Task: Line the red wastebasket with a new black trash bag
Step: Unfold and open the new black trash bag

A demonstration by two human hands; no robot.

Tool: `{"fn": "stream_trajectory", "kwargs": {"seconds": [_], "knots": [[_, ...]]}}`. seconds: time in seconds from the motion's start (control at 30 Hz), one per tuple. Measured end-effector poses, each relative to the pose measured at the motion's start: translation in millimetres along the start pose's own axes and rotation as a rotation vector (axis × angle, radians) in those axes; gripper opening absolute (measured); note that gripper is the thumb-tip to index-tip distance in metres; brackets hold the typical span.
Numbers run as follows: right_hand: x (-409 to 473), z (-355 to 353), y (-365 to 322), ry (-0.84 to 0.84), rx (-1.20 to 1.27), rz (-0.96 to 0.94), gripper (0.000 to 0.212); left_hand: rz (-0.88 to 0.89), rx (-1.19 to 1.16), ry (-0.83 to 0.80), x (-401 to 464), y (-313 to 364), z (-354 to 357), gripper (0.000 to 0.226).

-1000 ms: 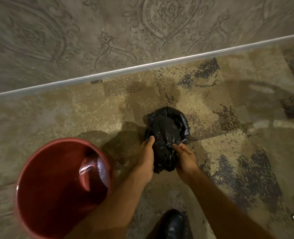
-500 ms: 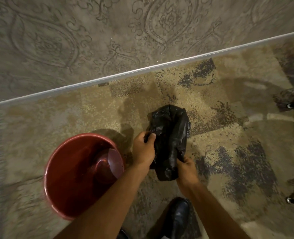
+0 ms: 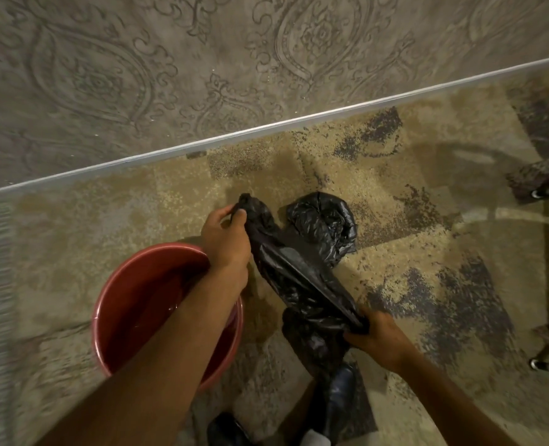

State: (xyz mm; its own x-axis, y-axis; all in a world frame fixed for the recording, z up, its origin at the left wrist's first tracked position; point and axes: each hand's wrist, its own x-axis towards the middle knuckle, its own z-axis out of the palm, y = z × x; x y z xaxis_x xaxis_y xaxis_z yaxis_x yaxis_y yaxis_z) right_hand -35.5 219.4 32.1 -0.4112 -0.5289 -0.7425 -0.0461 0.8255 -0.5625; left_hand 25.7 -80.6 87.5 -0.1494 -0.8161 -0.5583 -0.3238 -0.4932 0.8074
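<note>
A black trash bag (image 3: 294,272) stretches diagonally between my hands above the carpet. My left hand (image 3: 226,238) pinches its upper end, and my right hand (image 3: 377,336) grips its lower end, with loose plastic hanging below. A crumpled roll of black bags (image 3: 323,228) lies on the carpet just behind the stretched bag. The red wastebasket (image 3: 131,304) stands on the floor at the lower left, empty inside, with my left forearm crossing over its right rim.
A patterned wall and white baseboard (image 3: 266,128) run across the back. Black shoes (image 3: 339,397) are at the bottom centre. Thin metal furniture legs with feet (image 3: 538,363) stand at the right edge on the mottled carpet.
One bag has been pulled away from the crumpled roll and stretched out between my hands. The roll now lies on the carpet. The view has shifted, so the wastebasket sits closer to centre.
</note>
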Motion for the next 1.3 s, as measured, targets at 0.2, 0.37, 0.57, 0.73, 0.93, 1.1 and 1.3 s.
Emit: {"fn": "stream_trajectory", "kwargs": {"seconds": [0.2, 0.37, 0.57, 0.73, 0.93, 1.1, 1.3], "knots": [[-14.2, 8.7, 8.9, 0.129, 0.445, 0.195, 0.006, 0.112, -0.106, -0.252, -8.7, 23.3, -0.4, 0.047], [-23.7, 2.7, -38.5, 0.034, 1.165, 0.231, 0.030, 0.458, 0.453, -0.817, -39.8, 10.8, -18.9, 0.064], [-16.6, -9.5, -97.1, -0.005, 1.546, 0.043, 0.043, 0.531, 0.818, -1.056, -69.4, -30.8, -35.6, 0.099], [-4.5, -14.5, -112.4, 0.035, 1.342, -0.132, 0.038, 0.364, 0.419, -0.603, -52.5, -20.5, -44.5, 0.016], [2.5, -18.2, -116.9, 0.408, 0.956, -0.111, 0.011, 0.323, 0.166, -0.404, -31.4, 8.1, -52.8, 0.009], [1.7, -39.7, -130.6, 0.402, 1.398, 0.070, 0.031, 0.319, 0.088, -0.428, -26.4, 20.0, -59.0, 0.016], [-0.8, -60.0, -140.6, 0.651, 1.411, 0.162, 0.025, 0.344, 0.031, -0.035, -14.1, 27.9, -71.4, 0.016]]}}
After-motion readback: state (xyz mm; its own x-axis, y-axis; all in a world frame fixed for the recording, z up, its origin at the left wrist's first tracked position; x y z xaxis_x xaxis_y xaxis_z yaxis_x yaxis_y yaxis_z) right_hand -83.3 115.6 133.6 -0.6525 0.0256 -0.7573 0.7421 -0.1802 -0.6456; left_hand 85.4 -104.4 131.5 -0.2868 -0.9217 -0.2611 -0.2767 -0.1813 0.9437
